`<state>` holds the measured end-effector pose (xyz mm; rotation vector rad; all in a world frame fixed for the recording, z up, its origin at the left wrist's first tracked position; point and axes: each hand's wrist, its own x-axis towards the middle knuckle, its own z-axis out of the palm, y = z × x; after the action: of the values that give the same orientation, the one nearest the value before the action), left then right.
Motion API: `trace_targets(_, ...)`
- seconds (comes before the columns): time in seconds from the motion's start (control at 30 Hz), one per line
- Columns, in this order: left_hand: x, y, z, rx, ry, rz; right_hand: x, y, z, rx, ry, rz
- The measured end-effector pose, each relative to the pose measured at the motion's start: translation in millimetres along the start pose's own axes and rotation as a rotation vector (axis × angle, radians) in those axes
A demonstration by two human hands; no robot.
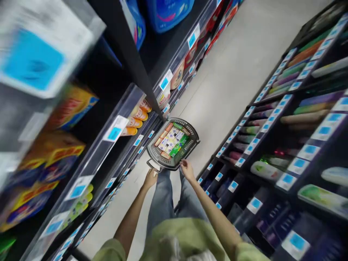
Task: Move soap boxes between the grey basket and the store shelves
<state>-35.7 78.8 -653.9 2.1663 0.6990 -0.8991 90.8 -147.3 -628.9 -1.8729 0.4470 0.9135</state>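
Note:
A dark grey shopping basket [191, 142] stands low in front of me in a shop aisle, filled with several packaged goods in orange, white and green. My left hand [150, 177] is closed on the basket's near left rim or handle. At the near right rim, my right hand [186, 169] grips the edge. Both arms reach straight down from my green sleeves, above my blue jeans.
Shelves line both sides of the aisle. The left shelving [119, 119] holds boxes, orange packets and blue bottles. On the right, shelves [285, 145] carry tubes and bottles behind blue price tags. Pale floor [233, 76] runs ahead beyond the basket.

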Motion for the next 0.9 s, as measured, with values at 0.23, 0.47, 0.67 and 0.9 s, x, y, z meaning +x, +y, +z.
trace_targets(0.23,174.2,-1.5,50.4,0.078,0.144,-0.035,228.5,5.5,2.6,-0.427,-0.21,-0.35)
trace_targets(0.47,311.4,-28.7,122.0,0.174,0.171,-0.05,391.7,48.1,44.9,-1.048,-0.387,-0.744)
trace_targets(0.67,349.2,-41.7,152.4,0.251,0.28,-0.055,428.7,82.7,99.3,-0.975,-0.375,-0.917)
trace_targets(0.9,369.5,-56.7,168.4,0.357,0.291,-0.086,437.4,97.2,128.6,-0.954,-0.343,-0.929)
